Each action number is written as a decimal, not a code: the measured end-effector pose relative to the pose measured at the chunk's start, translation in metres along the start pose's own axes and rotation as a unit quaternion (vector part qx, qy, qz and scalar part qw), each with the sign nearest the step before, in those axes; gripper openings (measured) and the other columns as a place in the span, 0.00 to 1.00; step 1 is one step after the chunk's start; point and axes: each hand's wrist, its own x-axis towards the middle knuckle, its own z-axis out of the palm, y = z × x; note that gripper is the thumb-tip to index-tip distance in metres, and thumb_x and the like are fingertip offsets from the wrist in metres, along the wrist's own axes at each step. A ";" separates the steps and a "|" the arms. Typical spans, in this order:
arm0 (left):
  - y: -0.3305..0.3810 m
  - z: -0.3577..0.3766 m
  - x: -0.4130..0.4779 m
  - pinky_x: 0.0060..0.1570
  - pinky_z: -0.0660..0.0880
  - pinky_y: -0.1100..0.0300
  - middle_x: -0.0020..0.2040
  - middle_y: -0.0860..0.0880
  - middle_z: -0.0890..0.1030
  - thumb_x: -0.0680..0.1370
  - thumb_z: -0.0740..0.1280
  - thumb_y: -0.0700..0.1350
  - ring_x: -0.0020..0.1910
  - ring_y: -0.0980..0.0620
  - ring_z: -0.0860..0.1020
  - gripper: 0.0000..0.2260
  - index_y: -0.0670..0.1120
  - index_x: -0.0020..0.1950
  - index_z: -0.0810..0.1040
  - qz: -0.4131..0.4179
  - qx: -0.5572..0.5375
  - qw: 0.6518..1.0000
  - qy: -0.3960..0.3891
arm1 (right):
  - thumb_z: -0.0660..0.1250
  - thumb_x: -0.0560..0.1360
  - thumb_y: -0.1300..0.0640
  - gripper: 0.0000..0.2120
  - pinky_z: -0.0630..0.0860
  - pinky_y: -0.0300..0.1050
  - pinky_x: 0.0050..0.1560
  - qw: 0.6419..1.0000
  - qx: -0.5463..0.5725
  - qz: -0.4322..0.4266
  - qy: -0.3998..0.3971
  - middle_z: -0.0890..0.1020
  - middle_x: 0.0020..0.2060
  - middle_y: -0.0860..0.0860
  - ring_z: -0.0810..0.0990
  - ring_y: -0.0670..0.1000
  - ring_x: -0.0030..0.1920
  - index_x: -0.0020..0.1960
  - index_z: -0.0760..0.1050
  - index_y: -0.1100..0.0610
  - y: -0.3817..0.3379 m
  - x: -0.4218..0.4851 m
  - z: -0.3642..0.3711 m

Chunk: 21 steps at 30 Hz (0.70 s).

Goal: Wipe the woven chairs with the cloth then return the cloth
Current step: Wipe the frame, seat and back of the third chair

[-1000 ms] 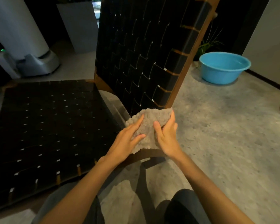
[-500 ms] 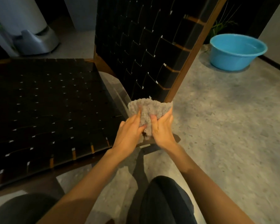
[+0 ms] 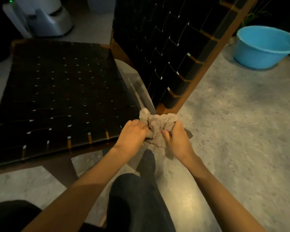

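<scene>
Now both of my hands bunch the grey cloth (image 3: 158, 126) just off the woven seat's (image 3: 62, 97) near corner: left hand (image 3: 134, 133) and right hand (image 3: 177, 139) each curl round a fold. I judge a tidy pad, gathered before wiping, serves best. Open floor (image 3: 233, 131) lies rightward; the upright woven backrest (image 3: 171, 52) stands close ahead, the blue basin (image 3: 264, 46) well apart.

No legible text, label, brand, number or sign found on any surface; nothing readable near the fingers or beyond them
</scene>
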 end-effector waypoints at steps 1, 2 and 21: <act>-0.004 -0.004 -0.011 0.61 0.64 0.56 0.62 0.48 0.73 0.79 0.62 0.41 0.63 0.49 0.69 0.14 0.48 0.65 0.72 0.011 0.011 1.000 -0.006 | 0.63 0.79 0.53 0.13 0.76 0.49 0.54 1.000 -0.005 -0.013 0.008 0.77 0.54 0.54 0.78 0.51 0.53 0.60 0.70 0.59 -0.004 -0.009 -0.004; -0.009 -0.008 -0.021 0.61 0.66 0.56 0.61 0.48 0.75 0.77 0.65 0.41 0.63 0.49 0.71 0.15 0.47 0.63 0.74 0.020 0.022 1.000 -0.001 | 0.64 0.79 0.54 0.12 0.76 0.47 0.52 0.999 -0.004 -0.037 0.019 0.78 0.53 0.54 0.78 0.51 0.51 0.58 0.71 0.59 -0.009 -0.018 -0.006; -0.105 -0.038 -0.169 0.66 0.62 0.55 0.69 0.47 0.66 0.78 0.65 0.47 0.67 0.48 0.66 0.28 0.48 0.74 0.58 -0.275 0.053 0.959 -0.051 | 0.61 0.79 0.50 0.23 0.47 0.46 0.74 0.927 -0.144 -0.328 -0.111 0.65 0.73 0.57 0.56 0.54 0.76 0.71 0.66 0.58 -0.140 -0.025 0.096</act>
